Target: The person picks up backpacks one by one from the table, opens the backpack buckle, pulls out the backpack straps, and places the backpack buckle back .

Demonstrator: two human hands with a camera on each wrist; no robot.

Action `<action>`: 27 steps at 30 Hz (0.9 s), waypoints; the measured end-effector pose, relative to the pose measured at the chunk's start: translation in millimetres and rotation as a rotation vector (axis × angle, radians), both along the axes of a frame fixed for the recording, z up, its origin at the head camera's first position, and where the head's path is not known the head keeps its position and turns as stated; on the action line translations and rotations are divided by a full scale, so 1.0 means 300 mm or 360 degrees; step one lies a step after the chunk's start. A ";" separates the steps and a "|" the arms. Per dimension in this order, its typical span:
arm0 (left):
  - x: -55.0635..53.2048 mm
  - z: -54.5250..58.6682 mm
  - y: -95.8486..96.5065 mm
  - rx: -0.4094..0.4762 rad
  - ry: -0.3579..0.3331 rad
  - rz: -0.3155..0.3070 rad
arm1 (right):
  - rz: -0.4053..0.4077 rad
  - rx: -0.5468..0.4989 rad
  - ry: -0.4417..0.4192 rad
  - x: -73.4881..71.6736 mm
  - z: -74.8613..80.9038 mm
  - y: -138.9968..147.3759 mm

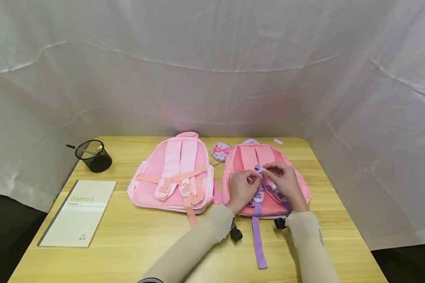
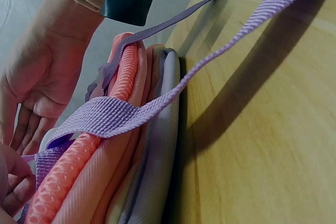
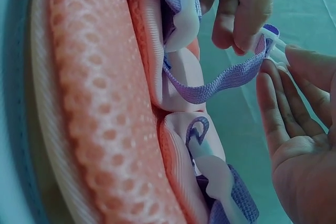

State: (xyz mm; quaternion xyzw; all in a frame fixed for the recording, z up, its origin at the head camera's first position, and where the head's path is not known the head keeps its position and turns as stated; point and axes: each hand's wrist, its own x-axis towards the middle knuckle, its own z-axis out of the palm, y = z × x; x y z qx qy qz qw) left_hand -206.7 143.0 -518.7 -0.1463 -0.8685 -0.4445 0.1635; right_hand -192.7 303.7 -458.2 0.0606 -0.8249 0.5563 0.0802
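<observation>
A coral-pink backpack [image 1: 238,163] lies with its shoulder straps up, under both hands. From one shoulder strap a purple webbing strap [image 3: 223,83] rises to a small white plastic buckle [image 3: 274,45]. My right hand [image 1: 285,182] pinches this buckle between thumb and fingers. Close beside it, my left hand [image 1: 243,188] pinches the purple webbing at the buckle; its fingertips are partly hidden. Other white strap adjusters [image 3: 212,174] sit lower on the shoulder straps. One long purple strap end [image 1: 257,239] hangs over the backpack's bottom edge onto the table.
A light pink backpack [image 1: 152,196] with orange straps lies to the left. A round purple pouch [image 1: 221,151] sits between the bags. Farther left are a black mesh pen cup [image 1: 98,160] and a notebook [image 1: 78,216]. A small pale tag [image 1: 278,141] lies at the back.
</observation>
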 end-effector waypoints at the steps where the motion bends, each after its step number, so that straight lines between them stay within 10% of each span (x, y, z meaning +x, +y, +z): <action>1: 0.000 -0.001 0.000 0.0000 -0.0011 0.0002 | 0.0000 0.0000 0.0001 0.001 0.000 -0.001; 15: -0.013 -0.004 0.004 0.0044 -0.0161 0.0027 | -0.0019 -0.0024 0.0068 -0.050 -0.102 0.031; 27: -0.002 -0.021 -0.001 -0.0155 0.0081 -0.0088 | -0.0056 0.0052 0.0071 -0.029 -0.052 0.065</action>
